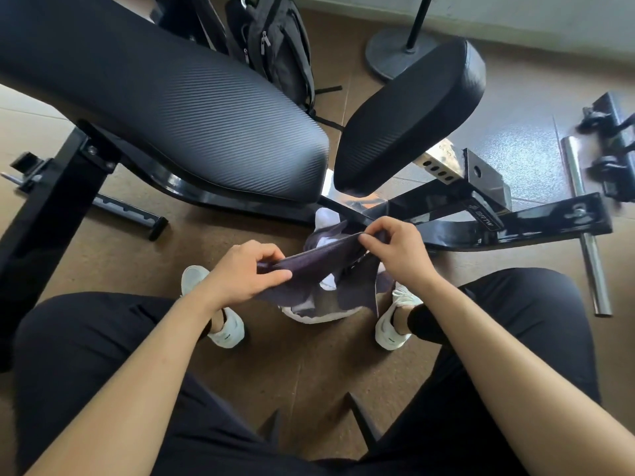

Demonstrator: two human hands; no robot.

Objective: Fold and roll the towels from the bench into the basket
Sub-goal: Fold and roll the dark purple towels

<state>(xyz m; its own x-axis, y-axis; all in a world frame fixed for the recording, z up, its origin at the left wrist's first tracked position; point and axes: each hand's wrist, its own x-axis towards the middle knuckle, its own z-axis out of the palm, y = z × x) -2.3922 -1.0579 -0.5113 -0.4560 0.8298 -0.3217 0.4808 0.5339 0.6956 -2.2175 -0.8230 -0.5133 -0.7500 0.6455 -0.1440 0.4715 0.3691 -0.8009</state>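
Two ends of one dark towel (323,261), pinched and pulled taut in mid-air. Left grip (245,278) clamped on the near-left end, thumb over fingers. Right grip (395,254) clamped on the far-right end, fingertips nipping the top edge. Long axis slanting from low left up to high right, straight from one grip to the other, no slack along that top edge. Below it, loose folds hanging down, bunched and uneven. Neither folded nor rolled yet, by the look of it.

Directly underneath, on the floor between the white shoes (223,326), a white basket (309,317), mostly hidden by the hanging cloth. Something white inside or at its far rim, too covered to name. Towel above the basket, then, and well clear of the padded surface (171,115) up ahead.

Probably next: one end brought across to meet the other along that slanted axis, equal reach for either side. Likely risk: drooping lower corners dragging into the basket before the fold.

Farther out: second pad (412,111), black backpack (275,42), round stand base (395,53), steel bar (584,235) on the floor at right.
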